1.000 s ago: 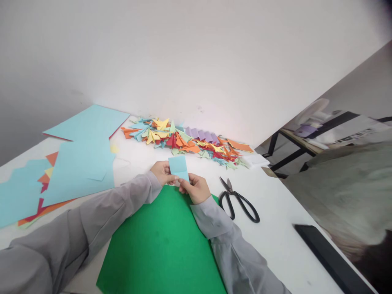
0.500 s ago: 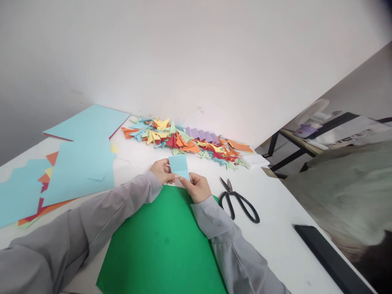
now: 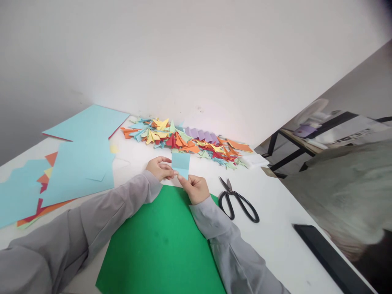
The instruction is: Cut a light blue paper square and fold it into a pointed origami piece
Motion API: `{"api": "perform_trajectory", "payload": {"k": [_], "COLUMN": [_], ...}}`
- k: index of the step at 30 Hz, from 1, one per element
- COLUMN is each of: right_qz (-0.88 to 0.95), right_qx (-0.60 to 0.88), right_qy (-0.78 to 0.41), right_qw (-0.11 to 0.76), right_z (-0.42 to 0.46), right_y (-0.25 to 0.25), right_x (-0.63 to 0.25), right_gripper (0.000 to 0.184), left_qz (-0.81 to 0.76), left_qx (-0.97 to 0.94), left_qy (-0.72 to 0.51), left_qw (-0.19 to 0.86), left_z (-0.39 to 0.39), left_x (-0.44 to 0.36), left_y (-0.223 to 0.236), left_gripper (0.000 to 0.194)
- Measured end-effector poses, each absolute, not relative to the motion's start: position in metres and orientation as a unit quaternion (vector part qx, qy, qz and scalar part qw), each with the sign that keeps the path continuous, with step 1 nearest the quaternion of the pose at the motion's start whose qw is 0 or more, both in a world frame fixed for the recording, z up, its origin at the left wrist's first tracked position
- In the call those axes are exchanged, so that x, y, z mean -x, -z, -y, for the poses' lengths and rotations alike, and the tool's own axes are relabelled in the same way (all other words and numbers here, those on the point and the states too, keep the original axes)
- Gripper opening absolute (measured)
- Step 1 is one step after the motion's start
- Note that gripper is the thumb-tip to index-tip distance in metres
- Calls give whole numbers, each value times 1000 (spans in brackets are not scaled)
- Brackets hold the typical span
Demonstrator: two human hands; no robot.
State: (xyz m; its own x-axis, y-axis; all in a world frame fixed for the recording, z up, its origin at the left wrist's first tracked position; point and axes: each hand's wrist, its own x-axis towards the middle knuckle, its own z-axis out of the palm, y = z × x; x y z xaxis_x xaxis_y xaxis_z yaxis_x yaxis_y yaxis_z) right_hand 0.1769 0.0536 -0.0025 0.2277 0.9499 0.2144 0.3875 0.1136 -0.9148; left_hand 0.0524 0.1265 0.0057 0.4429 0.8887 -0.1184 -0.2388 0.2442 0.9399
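Between my hands a small light-blue paper (image 3: 180, 162) stands up, with a crease running across its middle. My left hand (image 3: 161, 168) pinches its lower left corner between thumb and fingers. At the bottom edge my right hand (image 3: 196, 188) grips the same paper, thumb in front and fingers behind. Both hands are just over the far end of a large green sheet (image 3: 162, 241). Black-handled scissors (image 3: 235, 198) lie with blades parted to the right of my right hand.
Behind my hands runs a heap of colourful folded paper pieces (image 3: 174, 136). Large light-blue sheets (image 3: 82, 169) and paper scraps (image 3: 50, 163) cover the left side. A black flat bar (image 3: 330, 259) lies along the right edge. Someone in a pale green garment (image 3: 346, 188) is at the right.
The blue paper has turned a little more upright and shifted slightly right, and its crease now shows more clearly. My left hand has moved slightly left. Both hands keep hold of the paper.
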Motion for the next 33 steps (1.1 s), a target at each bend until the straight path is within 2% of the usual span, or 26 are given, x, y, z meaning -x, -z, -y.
{"api": "perform_trajectory", "payload": {"k": [6, 18, 23, 33], "right_qz": [563, 571, 584, 590], "right_qx": [607, 605, 592, 601], "right_qy": [-262, -273, -303, -283], "right_qw": [496, 483, 464, 459], "right_z": [-54, -55, -53, -54], "right_y": [3, 4, 3, 4], "right_x": [-175, -176, -176, -176], "right_gripper": [43, 41, 36, 41], "left_qz": [-340, -359, -354, -341], "left_qx": [-416, -378, -364, -375], "left_qy": [-417, -401, -406, -411], "left_qw": [734, 754, 760, 757], "left_z": [-129, -128, -131, -129], "left_x": [-55, -54, -53, -54], "left_y": [-1, -13, -10, -11], "left_gripper": [52, 22, 19, 24]}}
